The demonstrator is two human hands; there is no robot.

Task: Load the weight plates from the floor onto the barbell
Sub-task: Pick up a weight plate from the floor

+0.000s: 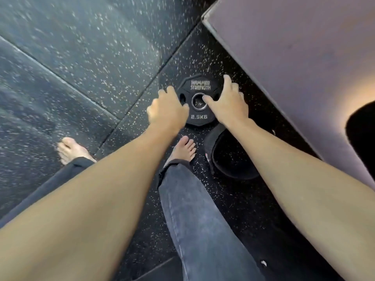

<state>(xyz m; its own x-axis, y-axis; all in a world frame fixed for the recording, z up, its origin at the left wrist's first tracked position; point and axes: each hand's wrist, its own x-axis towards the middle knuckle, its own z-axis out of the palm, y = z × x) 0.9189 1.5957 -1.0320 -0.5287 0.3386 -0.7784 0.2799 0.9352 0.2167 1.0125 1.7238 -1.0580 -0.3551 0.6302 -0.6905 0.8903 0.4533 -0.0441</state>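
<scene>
**On the speckled floor, two hands at a small weight plate**

Under the person lies a dark rubber floor point(85, 63) with pale specks, made of big tiles with seams between them. At the upper right stands a large pale block point(294, 47), perhaps a platform or box; I cannot tell which. Its edge runs diagonally close to the plate.

Both bare forearms reach forward and down. Below them are two legs in dark grey trousers point(188, 199) and two bare feet, one at the left point(70, 149) and one near the middle point(185, 149).

Just right of the middle foot lies a black rounded object point(229, 157); it is too dark to name.

The weight plate point(199, 86) lies flat on the floor, near the block. It is black, with many sides, a metal ring around the centre hole, and the marks "HAMMER STRENGTH" and "2.5KG".

The left hand point(166, 112) is at the left edge of the plate, fingers curled down over it by the slot. The right hand point(228, 102) rests on the right side, fingers spread apart, the thumb at the centre ring and the index finger over the far rim. Whether either hand is already gripping firmly, I cannot tell.
</scene>
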